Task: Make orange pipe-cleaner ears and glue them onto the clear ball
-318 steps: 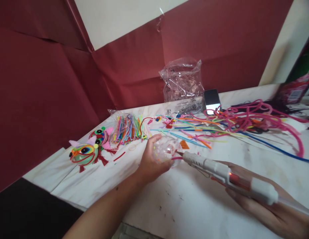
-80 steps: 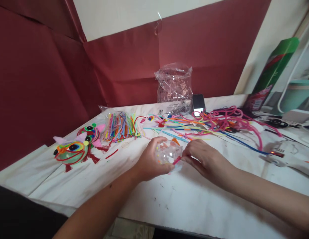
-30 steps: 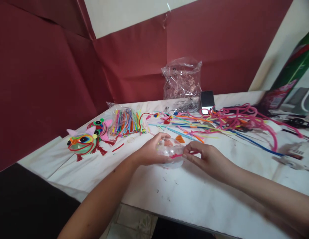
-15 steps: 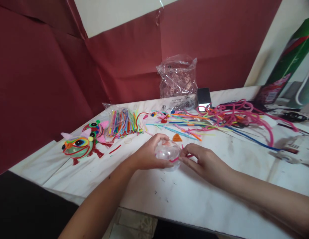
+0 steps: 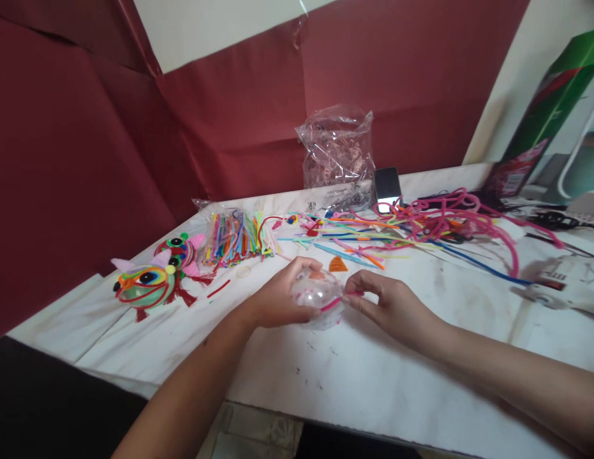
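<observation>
My left hand (image 5: pixel 277 298) wraps round a clear plastic ball (image 5: pixel 316 297) just above the white table (image 5: pixel 383 376). My right hand (image 5: pixel 390 306) pinches a pink pipe cleaner (image 5: pixel 348 296) against the ball's right side. A small orange felt piece (image 5: pixel 337 264) lies just behind the ball. Both hands are closed.
Two finished colourful fish balls (image 5: pixel 148 280) sit at the left. A bag of short pipe cleaners (image 5: pixel 232 236), loose pipe cleaners (image 5: pixel 421 226), a clear plastic bag (image 5: pixel 337 153) and a small dark box (image 5: pixel 386 186) lie behind. A white glue gun (image 5: pixel 559 290) rests at the right.
The glue gun I held earlier lies on the table at the right. My right hand moved to the ball and keeps pressing the pink pipe cleaner along its side.
</observation>
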Tool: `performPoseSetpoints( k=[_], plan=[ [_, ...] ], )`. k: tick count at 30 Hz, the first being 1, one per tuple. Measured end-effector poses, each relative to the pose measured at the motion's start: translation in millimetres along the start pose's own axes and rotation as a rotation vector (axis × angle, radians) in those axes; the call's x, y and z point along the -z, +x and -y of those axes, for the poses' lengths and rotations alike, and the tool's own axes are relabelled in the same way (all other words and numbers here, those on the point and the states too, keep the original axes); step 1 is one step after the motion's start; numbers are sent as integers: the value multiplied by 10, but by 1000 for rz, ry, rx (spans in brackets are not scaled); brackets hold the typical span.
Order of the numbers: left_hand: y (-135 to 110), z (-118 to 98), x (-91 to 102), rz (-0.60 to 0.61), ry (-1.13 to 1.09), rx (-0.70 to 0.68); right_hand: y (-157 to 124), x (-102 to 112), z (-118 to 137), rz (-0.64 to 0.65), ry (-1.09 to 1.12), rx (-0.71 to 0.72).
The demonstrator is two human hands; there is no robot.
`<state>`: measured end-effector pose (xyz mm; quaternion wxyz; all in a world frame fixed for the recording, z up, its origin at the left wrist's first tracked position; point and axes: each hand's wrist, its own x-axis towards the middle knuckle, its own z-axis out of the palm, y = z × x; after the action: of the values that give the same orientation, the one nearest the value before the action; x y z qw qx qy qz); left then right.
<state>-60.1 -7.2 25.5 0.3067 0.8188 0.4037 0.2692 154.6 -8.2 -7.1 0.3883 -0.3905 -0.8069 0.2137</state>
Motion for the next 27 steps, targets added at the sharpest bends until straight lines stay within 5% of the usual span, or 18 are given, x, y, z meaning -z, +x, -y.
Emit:
performPoseSetpoints(
  k=[14, 27],
  plan=[
    [18, 41, -17, -31, 37, -70, -10, -18, 44, 17, -59, 8],
    [-22, -137, 82, 35, 200, 34, -41, -94, 101, -28, -73, 102]
  ],
)
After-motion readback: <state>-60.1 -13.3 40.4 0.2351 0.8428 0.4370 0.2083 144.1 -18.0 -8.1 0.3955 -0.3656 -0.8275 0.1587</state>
